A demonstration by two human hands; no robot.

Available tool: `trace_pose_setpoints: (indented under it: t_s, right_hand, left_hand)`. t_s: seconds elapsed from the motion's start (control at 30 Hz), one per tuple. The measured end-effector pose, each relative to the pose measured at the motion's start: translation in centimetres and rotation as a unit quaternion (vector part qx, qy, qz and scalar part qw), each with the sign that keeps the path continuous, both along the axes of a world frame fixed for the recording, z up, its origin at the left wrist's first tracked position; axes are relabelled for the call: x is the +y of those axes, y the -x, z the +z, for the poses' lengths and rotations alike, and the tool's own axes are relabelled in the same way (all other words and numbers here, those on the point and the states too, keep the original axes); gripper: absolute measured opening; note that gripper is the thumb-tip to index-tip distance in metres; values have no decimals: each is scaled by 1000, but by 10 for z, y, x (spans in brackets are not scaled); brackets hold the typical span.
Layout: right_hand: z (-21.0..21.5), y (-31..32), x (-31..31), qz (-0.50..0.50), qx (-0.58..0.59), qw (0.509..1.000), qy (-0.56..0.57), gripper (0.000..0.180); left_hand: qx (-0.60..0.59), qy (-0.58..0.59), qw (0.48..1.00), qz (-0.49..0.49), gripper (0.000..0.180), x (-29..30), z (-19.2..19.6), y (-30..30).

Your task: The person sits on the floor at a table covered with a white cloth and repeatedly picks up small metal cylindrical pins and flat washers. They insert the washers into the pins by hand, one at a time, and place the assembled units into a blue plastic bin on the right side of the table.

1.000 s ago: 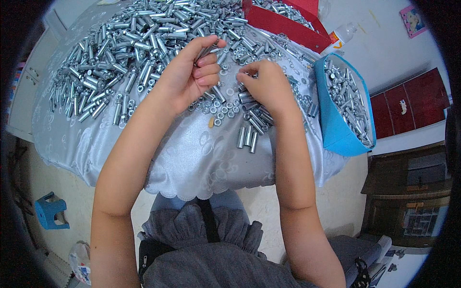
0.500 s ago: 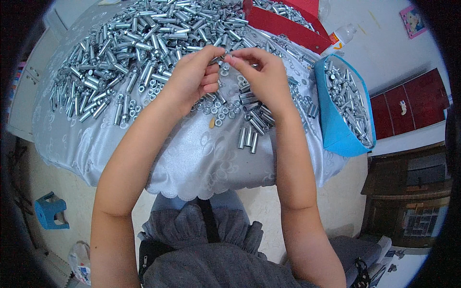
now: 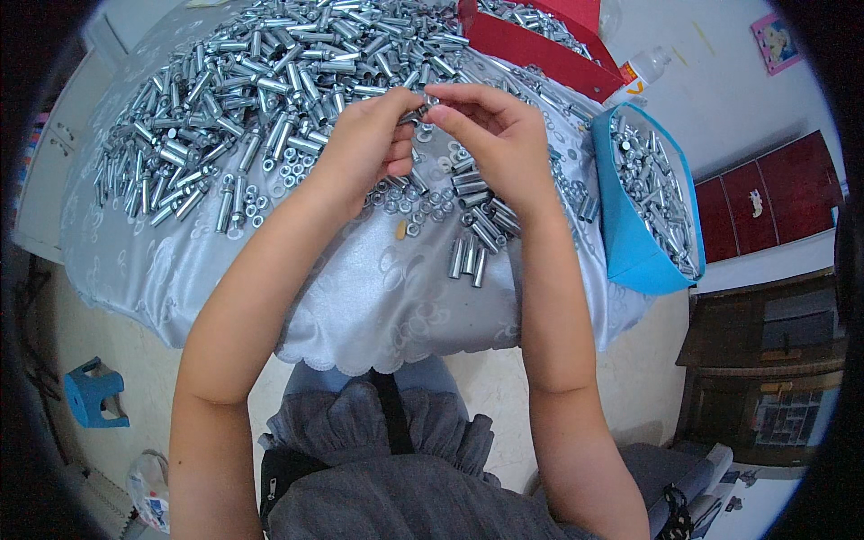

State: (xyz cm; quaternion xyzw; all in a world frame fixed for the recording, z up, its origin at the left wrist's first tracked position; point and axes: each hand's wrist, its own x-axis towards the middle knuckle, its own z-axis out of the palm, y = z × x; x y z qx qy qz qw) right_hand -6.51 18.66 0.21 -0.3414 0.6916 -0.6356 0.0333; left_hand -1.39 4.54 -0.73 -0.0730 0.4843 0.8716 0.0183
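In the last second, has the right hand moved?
Yes. The right hand has lifted off the loose nuts and gone up toward the red tray, meeting the left hand.

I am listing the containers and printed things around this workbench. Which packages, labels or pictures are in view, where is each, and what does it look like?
Blue bin: right table edge, open-topped, full of metal parts.
Red box: far side of table, open, low-walled, holding metal parts.
Plastic bottle: on the floor beyond the red box, clear with a white cap and an orange and white label.
Small picture: upper right, square, pink border.
Plastic bag: floor, lower left, whitish, printed.
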Motion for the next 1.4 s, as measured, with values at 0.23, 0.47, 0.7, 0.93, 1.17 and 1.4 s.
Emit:
trace_pose_setpoints:
  t_s: [0.23, 0.47, 0.7, 0.93, 1.17, 1.4]
  right_hand:
    - [-6, 2, -1, -20, 48, 999, -16, 20]
    - [-2, -3, 0, -56, 99, 991, -68, 16]
    - [4, -6, 1, -87, 148, 974, -150, 13]
    - [2, -4, 4, -93, 115, 986, -80, 19]
    - [9, 1, 10, -34, 257, 957, -127, 26]
    - [8, -1, 10, -42, 220, 967, -119, 20]
  left_hand:
    - [10, 33, 999, 3, 21, -2, 2, -1]
    - [-13, 74, 994, 74, 25, 4, 1, -1]
    - [53, 184, 975, 113, 30, 3, -9, 4]
    - [2, 73, 996, 54, 26, 3, -4, 3]
    - [-10, 95, 994, 52, 21, 3, -3, 1]
    - [-11, 102, 994, 48, 20, 1, -3, 1]
